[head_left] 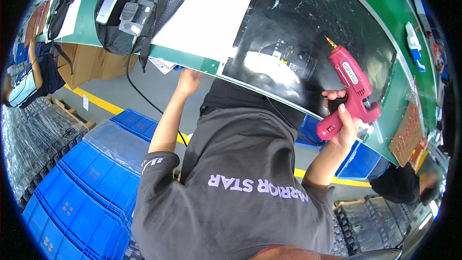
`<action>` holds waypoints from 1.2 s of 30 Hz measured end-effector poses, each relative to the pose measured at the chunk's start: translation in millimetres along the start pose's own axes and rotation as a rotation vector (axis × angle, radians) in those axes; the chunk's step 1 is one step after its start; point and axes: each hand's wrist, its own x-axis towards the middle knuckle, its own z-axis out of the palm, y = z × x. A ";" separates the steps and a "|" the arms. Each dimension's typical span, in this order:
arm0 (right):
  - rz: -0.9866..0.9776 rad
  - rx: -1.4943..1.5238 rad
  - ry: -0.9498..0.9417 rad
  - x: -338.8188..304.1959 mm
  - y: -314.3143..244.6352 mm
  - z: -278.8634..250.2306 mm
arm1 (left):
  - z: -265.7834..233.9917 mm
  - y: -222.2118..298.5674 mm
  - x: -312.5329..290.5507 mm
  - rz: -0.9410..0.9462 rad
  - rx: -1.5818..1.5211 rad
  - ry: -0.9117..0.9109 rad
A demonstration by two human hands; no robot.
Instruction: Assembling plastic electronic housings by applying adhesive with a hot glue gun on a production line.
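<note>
A dark pink hot glue gun [353,82] is gripped in my right hand [342,120], with fingers wrapped round the handle near the black trigger. Its brass-coloured nozzle [330,42] points toward the far side, above a glossy black mat [308,33] on the workbench. A clear glue stick [378,131] pokes out behind the gun. My left hand [190,82] is at the near edge of the green bench [192,61]. Its fingers are mostly hidden at that edge, so their pose does not show.
A black mesh bag [175,0] holding grey devices lies on the left of the bench, by a white sheet [207,14]. Blue crates [91,183] stand behind me on the left. Cardboard boxes [94,62] sit below the bench. Other people are at both sides.
</note>
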 end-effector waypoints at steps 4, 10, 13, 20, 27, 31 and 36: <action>0.005 0.007 0.012 -0.5 0.2 -1.2 | -23.0 46.2 -5.5 -0.488 -0.448 -0.094; 0.010 0.017 0.008 -0.2 1.4 -3.7 | -25.3 21.4 -10.2 -0.625 -1.306 -0.333; 0.015 0.017 0.014 -0.5 1.0 -2.4 | -33.9 28.2 -16.7 -0.609 -1.329 -0.357; 0.000 0.039 0.005 -2.9 3.5 -2.0 | -47.5 35.9 -30.9 -0.173 -0.200 -0.072; 0.004 0.028 0.005 -2.8 4.6 -3.0 | -37.4 16.4 -26.5 -0.227 -0.362 -0.086; 0.012 0.031 0.015 -0.4 4.8 -4.2 | -48.2 34.3 -27.7 -0.537 -1.310 -0.303; -0.062 -0.049 0.038 -5.5 -3.0 -0.8 | -77.8 82.2 -32.5 -0.389 -1.307 -0.583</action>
